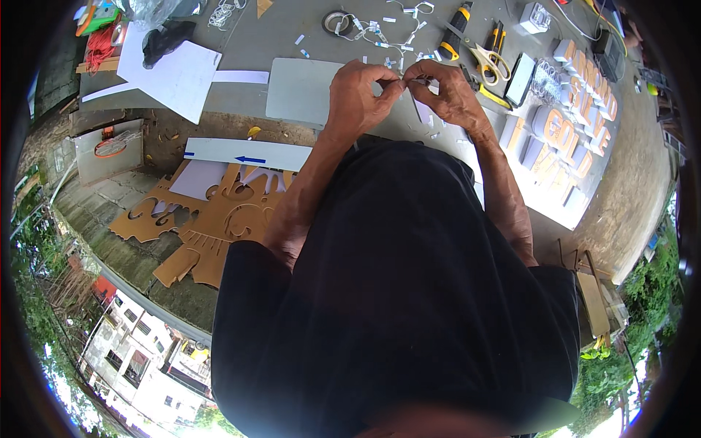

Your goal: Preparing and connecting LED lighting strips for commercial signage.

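My left hand (363, 95) and my right hand (447, 91) meet fingertip to fingertip over the grey table, both closed in a pinch. The white wire of a light string (401, 50) with small modules runs to the fingertips; the exact spot they pinch is too small to make out. Left of the string lies a black roll of tape (337, 24). Under and beside my left hand is a flat grey plate (299, 91). Beyond my right hand lie scissors (491, 64) with cream handles, a yellow-and-black utility knife (456, 31) and a phone (520, 79).
Raised letters (577, 139) with tan faces and white sides stand on a white board (558, 208) at the right. White sheets (179, 73) and a black cloth or bag (166, 42) lie at the far left. Cut brown sheets (234, 219) lie below the table's left edge.
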